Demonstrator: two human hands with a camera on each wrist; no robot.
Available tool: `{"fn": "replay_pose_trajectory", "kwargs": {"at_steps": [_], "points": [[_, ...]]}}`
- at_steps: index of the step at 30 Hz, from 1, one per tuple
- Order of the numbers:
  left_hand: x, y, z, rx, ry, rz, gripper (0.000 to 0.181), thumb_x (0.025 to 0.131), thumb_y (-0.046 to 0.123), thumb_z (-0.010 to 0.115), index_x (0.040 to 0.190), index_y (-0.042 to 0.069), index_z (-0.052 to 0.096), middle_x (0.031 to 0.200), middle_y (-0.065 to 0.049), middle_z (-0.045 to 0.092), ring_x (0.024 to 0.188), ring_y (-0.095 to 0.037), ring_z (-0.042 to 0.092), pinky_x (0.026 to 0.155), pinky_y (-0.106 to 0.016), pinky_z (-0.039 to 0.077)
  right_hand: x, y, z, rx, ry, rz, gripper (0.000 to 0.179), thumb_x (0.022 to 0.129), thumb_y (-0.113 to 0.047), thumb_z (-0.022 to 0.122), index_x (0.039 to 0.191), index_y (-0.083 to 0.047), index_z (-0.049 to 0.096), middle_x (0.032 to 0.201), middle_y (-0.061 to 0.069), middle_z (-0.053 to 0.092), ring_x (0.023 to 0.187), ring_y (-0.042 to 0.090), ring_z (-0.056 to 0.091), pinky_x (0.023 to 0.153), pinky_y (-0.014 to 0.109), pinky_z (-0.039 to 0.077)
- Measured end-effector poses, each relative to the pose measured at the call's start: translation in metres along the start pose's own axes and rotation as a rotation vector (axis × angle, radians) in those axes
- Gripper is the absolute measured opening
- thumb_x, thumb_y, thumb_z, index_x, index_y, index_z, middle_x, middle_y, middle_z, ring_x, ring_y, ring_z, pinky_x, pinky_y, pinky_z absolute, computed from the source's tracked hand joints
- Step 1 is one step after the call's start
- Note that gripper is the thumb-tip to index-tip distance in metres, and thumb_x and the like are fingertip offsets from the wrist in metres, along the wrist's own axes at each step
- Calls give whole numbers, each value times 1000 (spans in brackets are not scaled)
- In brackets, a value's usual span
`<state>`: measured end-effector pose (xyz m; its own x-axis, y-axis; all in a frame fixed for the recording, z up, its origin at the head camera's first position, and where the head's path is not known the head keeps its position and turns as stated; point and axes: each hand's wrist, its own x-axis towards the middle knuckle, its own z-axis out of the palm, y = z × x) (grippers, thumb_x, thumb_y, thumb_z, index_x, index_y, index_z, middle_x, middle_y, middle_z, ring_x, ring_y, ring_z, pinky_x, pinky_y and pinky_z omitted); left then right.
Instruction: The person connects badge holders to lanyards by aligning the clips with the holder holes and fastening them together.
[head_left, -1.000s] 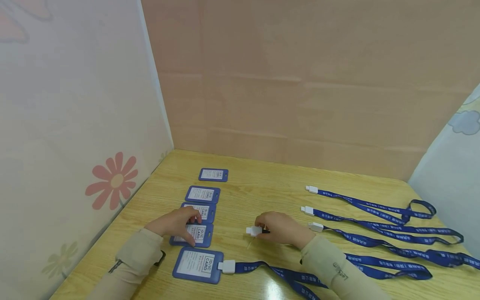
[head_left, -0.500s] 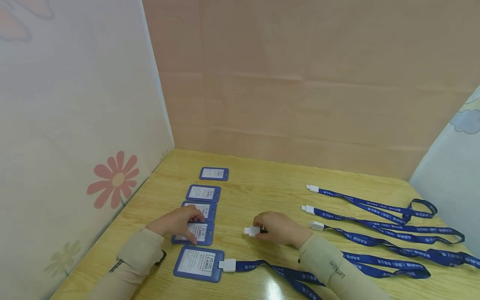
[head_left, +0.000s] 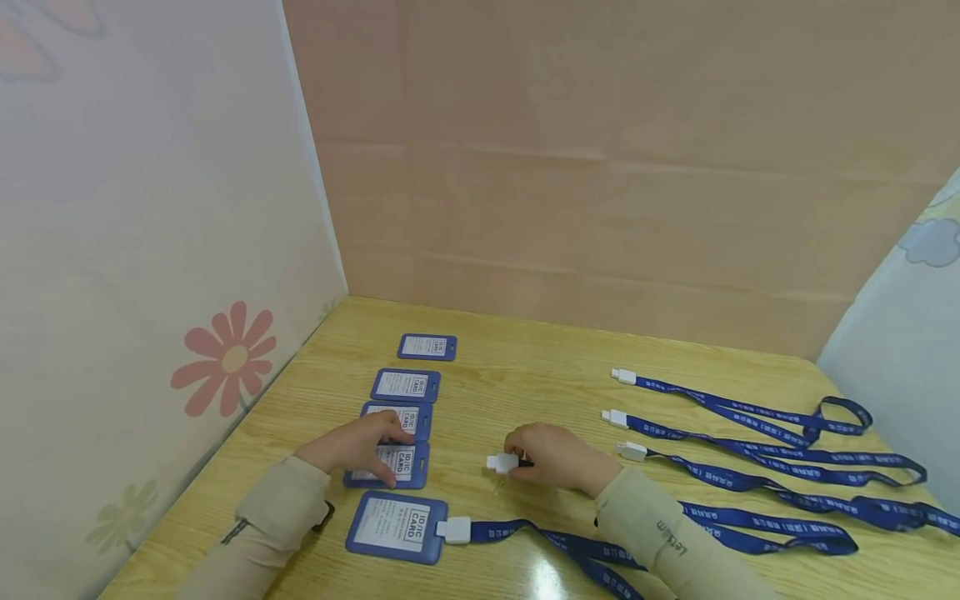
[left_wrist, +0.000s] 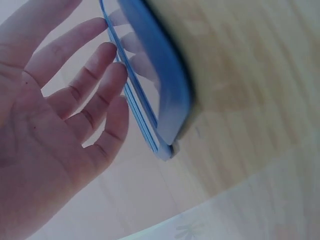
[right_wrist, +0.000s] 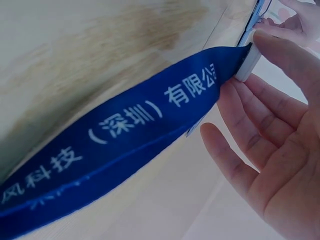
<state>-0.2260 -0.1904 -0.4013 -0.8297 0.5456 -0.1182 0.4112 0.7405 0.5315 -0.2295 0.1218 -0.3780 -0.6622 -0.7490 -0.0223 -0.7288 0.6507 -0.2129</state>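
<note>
On the left of the head view, my left hand (head_left: 360, 443) rests over a blue badge holder (head_left: 408, 467) with a white ID card insert. The thumb touches its face and the fingertips lie at its far edge, beside the badge holder (head_left: 408, 421) behind it. In the left wrist view the fingers (left_wrist: 107, 117) are loosely bent against the blue rims (left_wrist: 170, 75). My right hand (head_left: 555, 457) pinches the white plastic clip (head_left: 502, 463) of a blue lanyard between thumb and fingertips, right of that holder. The lanyard strap (right_wrist: 135, 120) trails from the clip in the right wrist view.
Nearest me lies a badge holder (head_left: 396, 527) with a lanyard clip (head_left: 454, 530) joined to it. Farther back are two more badge holders, one (head_left: 406, 386) before the other (head_left: 427, 347). Several lanyards (head_left: 750, 454) lie on the right. Walls stand left, right and behind the wooden table (head_left: 517, 367).
My right hand has moved slightly left with the lanyard clip, toward the badge holder. The left hand stays nearly in place on its badge holder.
</note>
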Motion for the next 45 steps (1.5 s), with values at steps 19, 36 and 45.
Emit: {"fn": "replay_pose_trajectory", "kwargs": {"at_steps": [19, 36, 45], "points": [[1, 10, 1, 31, -13, -45, 56, 64, 23, 84, 116, 12, 67, 96, 0, 50, 85, -15, 41, 74, -22, 36, 2, -1, 1, 1, -6, -27, 14, 81, -23, 71, 89, -12, 66, 80, -4, 64, 68, 3, 53, 60, 18, 43], [4, 19, 3, 102, -6, -54, 53, 68, 29, 82, 118, 19, 66, 98, -3, 51, 85, -15, 42, 74, -29, 38, 8, -3, 5, -39, -2, -69, 12, 81, -24, 71, 85, -13, 66, 78, -5, 63, 66, 0, 48, 60, 17, 41], [6, 15, 7, 126, 10, -11, 56, 67, 35, 82, 119, 21, 65, 98, -3, 51, 84, -14, 41, 72, -29, 37, 10, -9, 5, -13, -31, -63, 12, 82, -23, 71, 83, -12, 65, 76, -4, 61, 64, 1, 42, 59, 17, 39]]}}
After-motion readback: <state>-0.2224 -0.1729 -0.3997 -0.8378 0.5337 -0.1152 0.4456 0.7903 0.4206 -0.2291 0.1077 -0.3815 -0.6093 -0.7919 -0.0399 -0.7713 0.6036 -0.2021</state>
